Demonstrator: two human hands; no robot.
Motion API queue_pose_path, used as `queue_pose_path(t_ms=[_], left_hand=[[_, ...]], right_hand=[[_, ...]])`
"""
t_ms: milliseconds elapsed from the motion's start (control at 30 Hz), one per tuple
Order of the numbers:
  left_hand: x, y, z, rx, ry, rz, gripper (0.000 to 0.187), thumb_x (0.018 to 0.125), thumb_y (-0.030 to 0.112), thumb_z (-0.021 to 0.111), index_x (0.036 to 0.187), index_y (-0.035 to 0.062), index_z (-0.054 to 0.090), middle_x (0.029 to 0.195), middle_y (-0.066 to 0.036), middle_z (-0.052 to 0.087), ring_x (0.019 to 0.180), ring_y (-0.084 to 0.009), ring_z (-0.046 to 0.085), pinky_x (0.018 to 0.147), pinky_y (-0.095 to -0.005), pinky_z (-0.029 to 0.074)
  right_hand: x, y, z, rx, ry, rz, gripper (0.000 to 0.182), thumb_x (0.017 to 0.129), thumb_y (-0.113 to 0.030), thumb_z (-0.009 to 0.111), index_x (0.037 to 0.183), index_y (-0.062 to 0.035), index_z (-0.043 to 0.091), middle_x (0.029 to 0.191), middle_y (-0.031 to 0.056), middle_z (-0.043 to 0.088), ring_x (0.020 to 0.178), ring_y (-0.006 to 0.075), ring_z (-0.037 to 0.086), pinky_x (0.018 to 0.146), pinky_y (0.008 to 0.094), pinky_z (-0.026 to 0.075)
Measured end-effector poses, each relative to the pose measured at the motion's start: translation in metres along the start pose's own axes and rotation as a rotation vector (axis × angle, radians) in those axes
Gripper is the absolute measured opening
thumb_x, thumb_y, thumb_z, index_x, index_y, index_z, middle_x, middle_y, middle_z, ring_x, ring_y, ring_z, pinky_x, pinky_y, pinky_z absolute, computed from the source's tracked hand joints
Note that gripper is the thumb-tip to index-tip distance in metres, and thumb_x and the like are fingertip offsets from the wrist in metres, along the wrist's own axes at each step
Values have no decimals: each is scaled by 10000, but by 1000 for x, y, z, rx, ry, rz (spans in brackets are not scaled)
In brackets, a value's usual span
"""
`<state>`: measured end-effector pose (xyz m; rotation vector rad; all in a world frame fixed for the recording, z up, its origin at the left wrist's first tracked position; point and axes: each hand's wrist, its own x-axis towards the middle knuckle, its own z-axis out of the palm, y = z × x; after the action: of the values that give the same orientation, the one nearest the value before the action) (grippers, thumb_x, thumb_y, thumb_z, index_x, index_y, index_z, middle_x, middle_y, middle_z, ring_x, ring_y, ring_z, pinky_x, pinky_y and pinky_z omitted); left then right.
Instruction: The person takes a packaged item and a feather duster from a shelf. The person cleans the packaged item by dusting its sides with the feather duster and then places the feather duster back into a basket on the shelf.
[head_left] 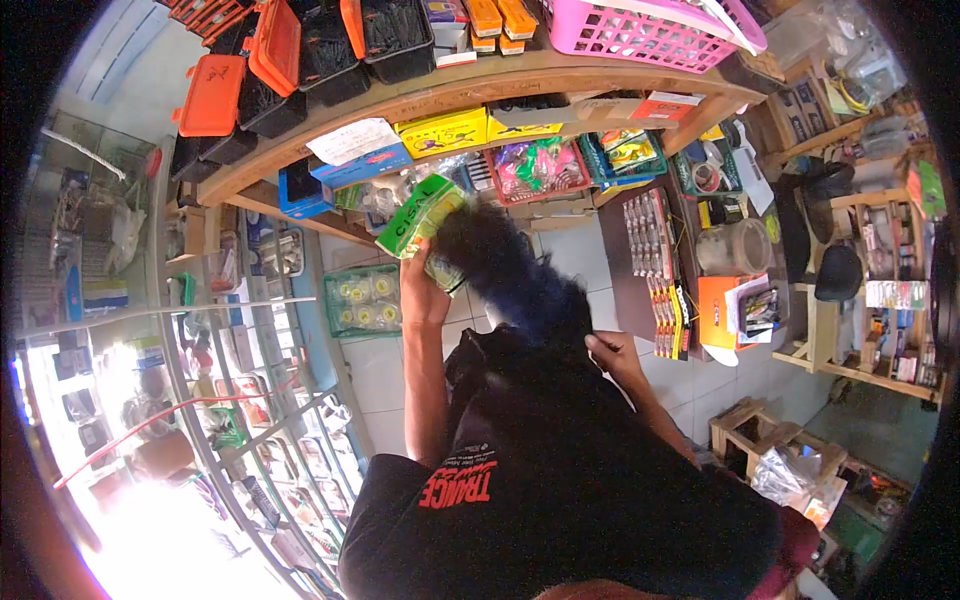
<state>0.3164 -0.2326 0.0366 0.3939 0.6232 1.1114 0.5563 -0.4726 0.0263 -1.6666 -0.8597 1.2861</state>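
Note:
My left hand (425,295) grips a clear packet with a green header card (420,215) marked "CISAL", raised in front of the shelf. What the packet contains is hard to make out. My right hand (616,357) is closed at the lower end of a dark, fluffy black-and-blue feather duster (525,275). The duster slants up to the left, its tip against or very near the packet's right side. The duster's handle is mostly hidden. Below the packet, a green basket (331,305) with round, clear-topped containers sits low by the tiled floor.
A wooden shelf (330,130) spans the front, with orange-lidded boxes (210,95), a pink basket (650,40) and yellow boxes (445,132). Glass shelving (240,420) stands at left. A brown counter (625,240) with an orange box (722,312) is at right.

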Motion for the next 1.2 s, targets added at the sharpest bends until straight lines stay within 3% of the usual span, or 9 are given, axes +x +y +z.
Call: queue_pose_path(t_ms=[367, 400, 467, 533, 667, 700, 800, 900, 1200], left_hand=[[6, -12, -9, -286, -30, -118, 418, 978, 299, 484, 1325, 72, 435, 1243, -113, 557, 1147, -265, 537, 982, -427, 436], [14, -20, -36, -446, -312, -244, 434, 974, 339, 485, 1304, 59, 457, 1243, -109, 559, 1153, -271, 530, 992, -424, 424], [3, -10, -1, -253, -58, -159, 412, 981, 325, 471, 1291, 54, 472, 1245, -102, 563, 1138, -263, 541, 996, -420, 421], [9, -16, -4, -269, 10, -85, 396, 988, 314, 457, 1289, 56, 480, 1255, -95, 562, 1131, -250, 547, 999, -410, 419], [15, -20, -17, -391, -64, -202, 367, 988, 289, 466, 1287, 78, 481, 1244, -83, 568, 1121, -236, 555, 980, -409, 443], [17, -23, -23, -434, -257, -223, 354, 979, 265, 490, 1282, 82, 485, 1222, -77, 576, 1111, -231, 558, 962, -412, 457], [7, -18, 3, -251, 22, -70, 372, 963, 253, 519, 1290, 81, 473, 1222, -75, 570, 1106, -233, 558, 948, -411, 466], [5, -17, 0, -204, -14, -44, 372, 963, 218, 515, 1311, 113, 440, 1248, -80, 547, 1112, -251, 555, 943, -429, 472], [-4, -11, -2, -134, -72, -11, 399, 972, 156, 473, 1353, 130, 358, 1296, -113, 510, 1162, -276, 533, 956, -449, 470]], right_hand=[[-6, -4, -3, -115, -77, 69, 394, 915, -297, 622, 707, 28, 539, 583, -25, 399, 599, 62, 371, 517, 275, 314], [-7, -9, -2, -152, -95, 55, 393, 913, -297, 624, 711, 29, 541, 583, -26, 402, 600, 62, 372, 517, 275, 315], [-6, 2, -1, -58, -34, 72, 389, 912, -298, 626, 723, 33, 549, 584, -26, 416, 600, 62, 376, 519, 276, 317], [-7, 10, -4, -39, -28, 66, 386, 911, -298, 627, 731, 35, 557, 585, -26, 429, 599, 63, 381, 519, 278, 319], [-7, 14, -11, -149, -81, 30, 389, 911, -299, 626, 722, 35, 563, 580, -24, 442, 593, 65, 388, 518, 281, 322], [-8, 15, -11, -174, -79, 30, 391, 911, -300, 625, 717, 34, 563, 578, -23, 443, 590, 65, 389, 517, 281, 322], [-8, 20, -7, 73, 8, 73, 388, 908, -291, 633, 696, 27, 569, 574, -34, 438, 581, 60, 383, 512, 281, 318], [-13, 4, -11, -82, -60, 104, 399, 909, -284, 635, 663, 15, 543, 574, -47, 434, 576, 55, 374, 510, 275, 311], [-13, 7, -15, -3, -73, 122, 408, 906, -299, 641, 668, 22, 556, 603, -52, 453, 605, 51, 398, 525, 264, 326]])
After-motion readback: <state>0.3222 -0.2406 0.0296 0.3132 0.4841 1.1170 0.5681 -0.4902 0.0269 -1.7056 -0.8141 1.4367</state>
